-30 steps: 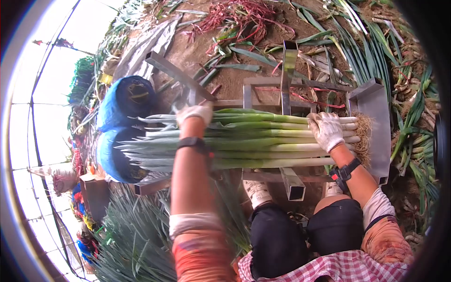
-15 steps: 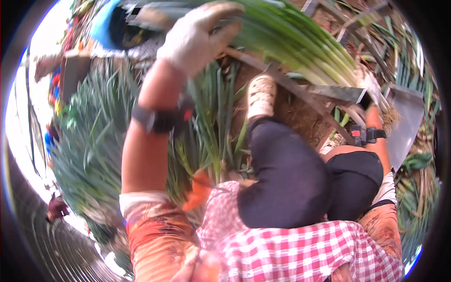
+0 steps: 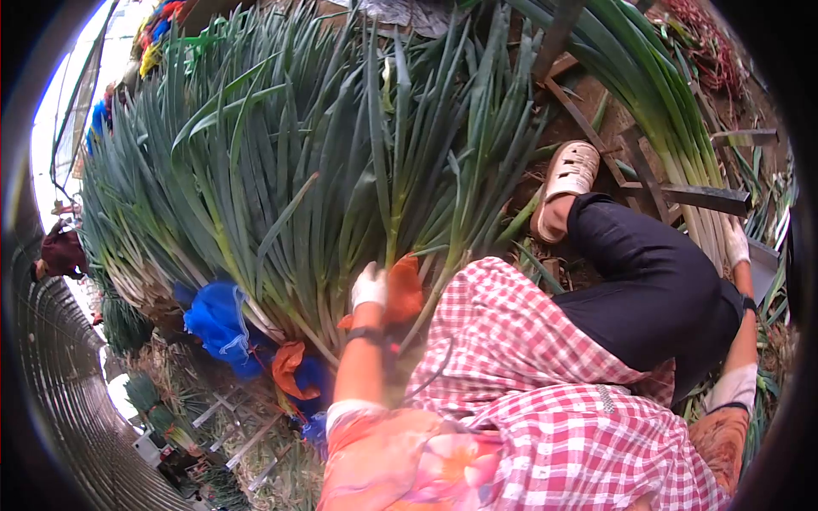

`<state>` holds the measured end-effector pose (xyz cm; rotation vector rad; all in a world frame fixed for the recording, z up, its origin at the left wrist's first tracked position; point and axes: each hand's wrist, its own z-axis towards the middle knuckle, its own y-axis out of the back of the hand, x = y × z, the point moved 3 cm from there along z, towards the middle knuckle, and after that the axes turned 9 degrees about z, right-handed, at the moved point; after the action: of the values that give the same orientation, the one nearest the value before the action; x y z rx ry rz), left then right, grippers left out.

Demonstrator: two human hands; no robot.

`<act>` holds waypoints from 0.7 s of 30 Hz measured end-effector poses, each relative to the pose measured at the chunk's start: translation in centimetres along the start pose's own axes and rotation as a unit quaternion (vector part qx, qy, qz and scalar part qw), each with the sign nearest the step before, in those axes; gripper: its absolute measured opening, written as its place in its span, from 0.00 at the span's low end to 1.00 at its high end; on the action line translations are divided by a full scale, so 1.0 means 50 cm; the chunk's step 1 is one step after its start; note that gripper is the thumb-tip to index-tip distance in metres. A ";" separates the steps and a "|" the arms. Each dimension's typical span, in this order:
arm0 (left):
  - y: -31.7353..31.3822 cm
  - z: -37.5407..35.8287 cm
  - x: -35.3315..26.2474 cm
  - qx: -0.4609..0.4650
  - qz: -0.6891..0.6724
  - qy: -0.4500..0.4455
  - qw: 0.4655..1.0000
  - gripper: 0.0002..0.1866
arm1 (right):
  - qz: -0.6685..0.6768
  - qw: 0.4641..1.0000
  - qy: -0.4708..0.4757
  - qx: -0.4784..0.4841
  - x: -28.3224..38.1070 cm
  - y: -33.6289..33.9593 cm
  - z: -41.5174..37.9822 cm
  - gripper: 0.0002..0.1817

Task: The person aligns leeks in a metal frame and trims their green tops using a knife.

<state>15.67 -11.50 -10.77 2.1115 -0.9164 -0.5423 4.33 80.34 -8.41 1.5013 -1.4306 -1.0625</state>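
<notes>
My left hand [image 3: 370,287], in a white glove, reaches in among the lower stalks of a large pile of green onions [image 3: 315,196]. Its fingers look closed beside a stalk and an orange mesh bag [image 3: 404,288]; what is in them is hidden. At the far right, my gloved right hand [image 3: 735,242] is closed at the pale root end of a bundle of green onions [image 3: 660,102]. That bundle lies across a metal frame [image 3: 694,198], its leaves running up and to the left. The right hand's fingers are partly hidden by the stalks.
Blue netting [image 3: 218,322] and an orange scrap [image 3: 291,370] lie under the pile. My shoe [image 3: 573,168] rests on the soil beside the frame's bars. A metal tray [image 3: 765,268] stands at the right, and a person [image 3: 61,252] is at the far left.
My view has swung left toward the pile. The left hand has come off the bundle's leaves and down to the pile's lower stalks. My right hand stays at the bundle's root end.
</notes>
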 end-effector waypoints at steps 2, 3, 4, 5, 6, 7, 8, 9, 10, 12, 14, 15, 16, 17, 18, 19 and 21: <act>-0.019 0.043 -0.009 -0.014 -0.029 0.035 0.999 0.30 | 0.309 0.941 -0.134 -0.038 0.120 0.118 -0.068 0.25; -0.028 0.063 -0.023 0.002 -0.001 0.034 0.999 0.31 | 0.189 0.980 -0.059 -0.001 0.110 0.129 -0.093 0.25; -0.039 0.079 -0.035 0.019 0.028 0.034 0.999 0.33 | 0.065 0.997 0.019 0.037 0.085 0.127 -0.117 0.24; -0.035 0.077 -0.054 0.004 0.053 0.050 0.997 0.30 | 0.103 0.994 -0.016 0.023 0.073 0.129 -0.145 0.24; -0.028 0.071 -0.076 -0.013 0.078 0.066 0.995 0.28 | 0.142 0.989 -0.049 0.007 0.080 0.142 -0.172 0.23; -0.033 0.075 -0.086 -0.025 0.123 0.068 0.990 0.25 | 0.143 0.987 -0.070 0.017 0.099 0.158 -0.187 0.23; -0.050 0.078 -0.093 -0.042 0.150 0.033 0.987 0.24 | 0.152 0.984 -0.091 0.026 0.091 0.158 -0.220 0.23; -0.043 0.048 -0.108 -0.055 0.169 0.001 0.984 0.23 | 0.146 0.984 -0.098 0.034 0.098 0.165 -0.228 0.23; -0.035 0.016 -0.124 -0.069 0.188 -0.030 0.979 0.21 | 0.142 0.984 -0.099 0.041 0.109 0.174 -0.227 0.23; -0.094 -0.018 -0.096 0.043 0.107 0.000 0.993 0.21 | 0.130 0.985 -0.099 0.059 0.127 0.185 -0.217 0.23; -0.117 -0.094 -0.080 0.113 0.081 0.000 0.990 0.22 | 0.116 0.985 -0.101 0.081 0.153 0.176 -0.196 0.23; -0.146 -0.108 -0.063 0.154 0.067 -0.020 0.986 0.23 | 0.113 0.985 -0.100 0.086 0.164 0.176 -0.187 0.23; -0.177 -0.110 -0.047 0.191 0.053 -0.044 0.979 0.24 | 0.113 0.985 -0.099 0.088 0.174 0.177 -0.179 0.23; -0.176 -0.119 -0.040 0.224 0.173 -0.069 0.957 0.23 | 0.109 0.984 -0.101 0.093 0.182 0.176 -0.176 0.23; -0.170 -0.118 -0.037 0.225 0.171 -0.070 0.957 0.23 | 0.106 0.984 -0.104 0.096 0.187 0.178 -0.175 0.23; -0.160 -0.113 -0.031 0.189 0.176 -0.040 0.965 0.24 | 0.103 0.984 -0.104 0.100 0.192 0.180 -0.176 0.23; -0.126 -0.096 -0.023 0.085 0.203 -0.008 0.975 0.29 | 0.099 0.984 -0.106 0.101 0.200 0.186 -0.173 0.23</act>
<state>20.63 -5.50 -12.61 1.9889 -1.4022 -0.2763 9.49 69.82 2.73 1.3785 -1.8431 -1.0000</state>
